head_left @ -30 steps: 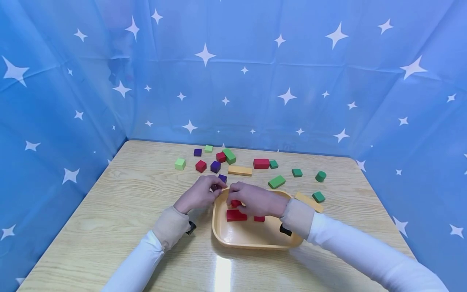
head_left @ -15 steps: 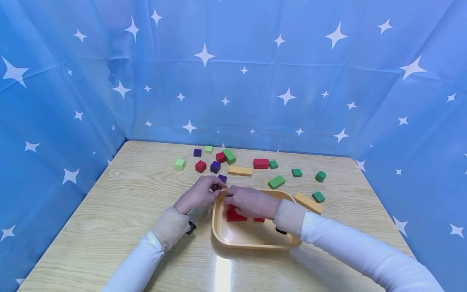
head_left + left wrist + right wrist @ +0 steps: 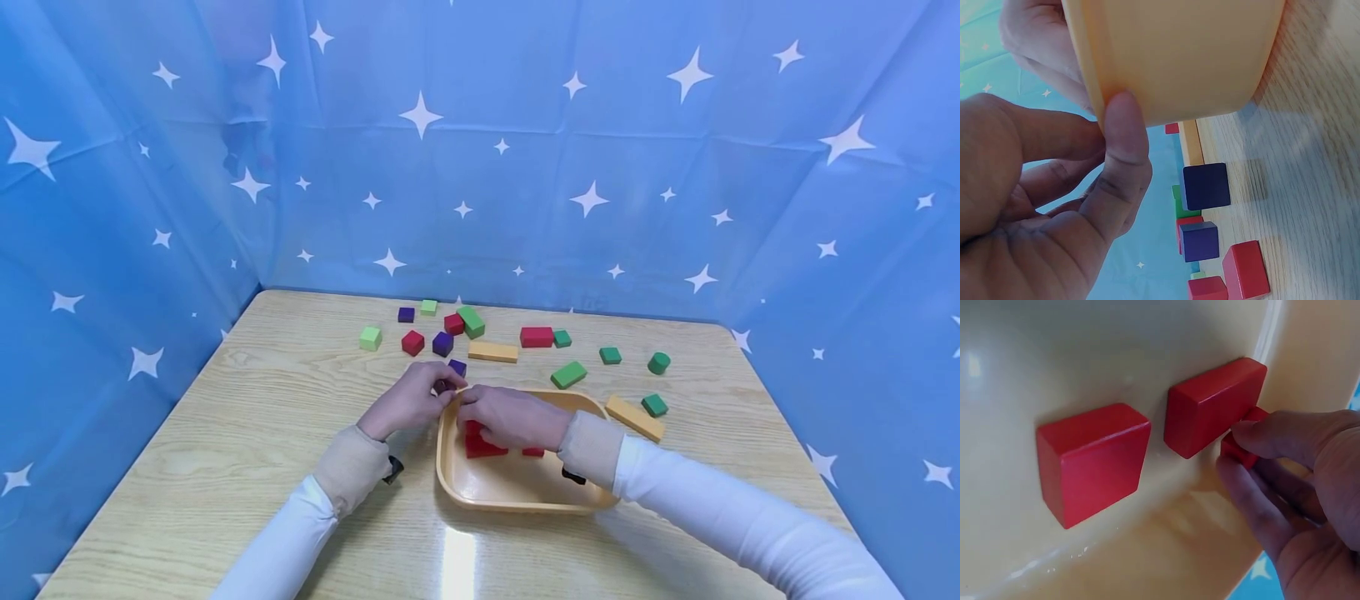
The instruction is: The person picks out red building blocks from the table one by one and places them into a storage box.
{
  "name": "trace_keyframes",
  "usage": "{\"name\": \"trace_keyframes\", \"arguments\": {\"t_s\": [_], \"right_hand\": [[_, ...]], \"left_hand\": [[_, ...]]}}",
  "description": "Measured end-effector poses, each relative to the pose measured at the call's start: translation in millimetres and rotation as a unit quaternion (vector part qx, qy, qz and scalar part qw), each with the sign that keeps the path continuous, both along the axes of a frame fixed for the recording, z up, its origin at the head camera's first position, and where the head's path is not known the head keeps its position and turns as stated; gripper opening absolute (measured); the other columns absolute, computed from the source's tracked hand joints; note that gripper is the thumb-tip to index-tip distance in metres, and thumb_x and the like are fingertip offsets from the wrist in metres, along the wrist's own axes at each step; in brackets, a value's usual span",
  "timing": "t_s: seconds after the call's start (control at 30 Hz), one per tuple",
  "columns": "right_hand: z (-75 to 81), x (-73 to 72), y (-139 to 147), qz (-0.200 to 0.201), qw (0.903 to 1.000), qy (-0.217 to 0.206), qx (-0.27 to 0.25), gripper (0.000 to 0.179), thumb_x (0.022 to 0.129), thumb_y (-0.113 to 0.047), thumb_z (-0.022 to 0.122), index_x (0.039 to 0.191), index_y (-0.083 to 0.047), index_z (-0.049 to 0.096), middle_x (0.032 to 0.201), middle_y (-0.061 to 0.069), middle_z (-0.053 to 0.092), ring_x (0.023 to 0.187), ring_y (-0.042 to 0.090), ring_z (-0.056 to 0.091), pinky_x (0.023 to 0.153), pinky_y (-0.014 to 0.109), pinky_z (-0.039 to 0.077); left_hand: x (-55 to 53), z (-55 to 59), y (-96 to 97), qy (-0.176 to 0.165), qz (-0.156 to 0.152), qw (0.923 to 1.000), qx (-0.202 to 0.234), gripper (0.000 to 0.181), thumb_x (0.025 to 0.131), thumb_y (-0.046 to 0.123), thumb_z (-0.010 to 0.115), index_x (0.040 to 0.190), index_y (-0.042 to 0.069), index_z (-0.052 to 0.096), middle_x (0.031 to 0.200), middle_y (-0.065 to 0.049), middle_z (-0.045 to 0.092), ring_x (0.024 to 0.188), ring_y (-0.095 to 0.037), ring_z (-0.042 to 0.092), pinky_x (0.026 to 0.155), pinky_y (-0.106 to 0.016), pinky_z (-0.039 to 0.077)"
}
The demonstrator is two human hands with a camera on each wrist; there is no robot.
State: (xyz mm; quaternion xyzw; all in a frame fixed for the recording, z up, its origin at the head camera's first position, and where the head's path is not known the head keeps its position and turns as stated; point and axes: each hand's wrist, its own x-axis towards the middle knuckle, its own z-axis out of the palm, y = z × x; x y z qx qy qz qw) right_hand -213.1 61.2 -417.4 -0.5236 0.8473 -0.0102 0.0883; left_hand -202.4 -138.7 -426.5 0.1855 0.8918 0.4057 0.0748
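Observation:
A yellow-orange plastic tub (image 3: 525,505) stands on the table with red blocks inside. My left hand (image 3: 411,398) pinches the tub's far left corner; in the left wrist view its thumb and finger meet on the rim (image 3: 1088,69). My right hand (image 3: 517,417) reaches into the tub and pinches a small red block (image 3: 1235,450) between thumb and fingers. That block is close beside a longer red block (image 3: 1216,406) on the tub floor. Another red block (image 3: 1094,462) lies apart from them. In the head view the right hand hides the pinched block.
Beyond the tub lie purple cubes (image 3: 443,344), red cubes (image 3: 412,342), a red block (image 3: 537,337), light green cubes (image 3: 370,337) and green blocks (image 3: 569,374). A green cylinder (image 3: 659,362) and a yellow plank (image 3: 634,417) are at the right. A blue star-patterned curtain (image 3: 480,150) surrounds the table.
My right hand has moved slightly left and toward the tub's left wall with the small red block. The left hand has stayed on the rim.

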Motion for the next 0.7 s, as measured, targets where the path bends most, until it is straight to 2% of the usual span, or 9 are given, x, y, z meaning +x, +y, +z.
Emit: {"name": "trace_keyframes", "arguments": {"t_s": [0.1, 0.27, 0.33, 0.43, 0.6, 0.7], "right_hand": [[-0.1, 0.5, -0.7, 0.002, 1.0000, 0.007, 0.003, 0.028, 0.088, -0.002, 0.074, 0.111, -0.018, 0.074, 0.121, 0.003, 0.070, 0.105, 0.013, 0.064, 0.093, 0.026, 0.058], [-0.9, 2.0, -2.9, 0.033, 0.9959, 0.081, 0.021, 0.029, 0.088, -0.001, 0.073, 0.112, -0.018, 0.073, 0.120, 0.004, 0.072, 0.109, 0.014, 0.067, 0.093, 0.026, 0.058], [-1.2, 2.7, -3.3, 0.038, 0.9945, 0.094, 0.026, 0.029, 0.089, -0.001, 0.074, 0.113, -0.019, 0.073, 0.120, 0.003, 0.073, 0.110, 0.014, 0.068, 0.093, 0.025, 0.058], [-2.7, 2.8, -2.7, 0.031, 0.9974, 0.065, 0.010, 0.029, 0.090, 0.001, 0.071, 0.112, -0.018, 0.074, 0.118, 0.003, 0.073, 0.106, 0.012, 0.068, 0.090, 0.022, 0.058], [-1.7, 3.0, -0.8, 0.009, 0.9993, -0.014, -0.034, 0.025, 0.091, 0.002, 0.067, 0.108, -0.014, 0.076, 0.113, 0.002, 0.071, 0.098, 0.011, 0.065, 0.088, 0.021, 0.056], [0.2, 2.9, -0.8, 0.004, 0.9986, -0.035, -0.038, 0.025, 0.089, 0.002, 0.069, 0.108, -0.013, 0.075, 0.111, 0.000, 0.072, 0.096, 0.010, 0.063, 0.086, 0.019, 0.056]], "left_hand": [[0.0, -0.3, -0.5, 0.002, 0.000, 1.0000, -0.002, 0.023, 0.096, -0.005, 0.061, 0.112, 0.003, 0.075, 0.102, -0.008, 0.071, 0.087, -0.016, 0.062, 0.076, -0.027, 0.056], [-0.1, -0.6, -0.8, 0.009, -0.006, 0.9999, 0.000, 0.023, 0.096, -0.005, 0.061, 0.113, 0.001, 0.074, 0.102, -0.010, 0.072, 0.087, -0.016, 0.063, 0.076, -0.027, 0.055], [-0.1, -0.5, -1.0, 0.009, -0.008, 0.9999, -0.001, 0.023, 0.096, -0.005, 0.061, 0.113, 0.001, 0.074, 0.103, -0.010, 0.072, 0.088, -0.017, 0.063, 0.077, -0.027, 0.055], [0.1, -0.6, -1.3, 0.008, -0.009, 0.9999, -0.002, 0.023, 0.096, -0.005, 0.060, 0.113, 0.002, 0.074, 0.104, -0.010, 0.072, 0.088, -0.017, 0.063, 0.077, -0.028, 0.055], [0.4, -1.0, -1.1, 0.006, -0.004, 1.0000, -0.002, 0.023, 0.096, -0.005, 0.061, 0.113, 0.002, 0.075, 0.103, -0.009, 0.071, 0.087, -0.016, 0.063, 0.076, -0.027, 0.056], [0.2, -1.1, -1.0, 0.004, -0.001, 1.0000, -0.004, 0.023, 0.096, -0.004, 0.062, 0.113, 0.002, 0.075, 0.103, -0.009, 0.071, 0.087, -0.016, 0.062, 0.076, -0.027, 0.056]]}}
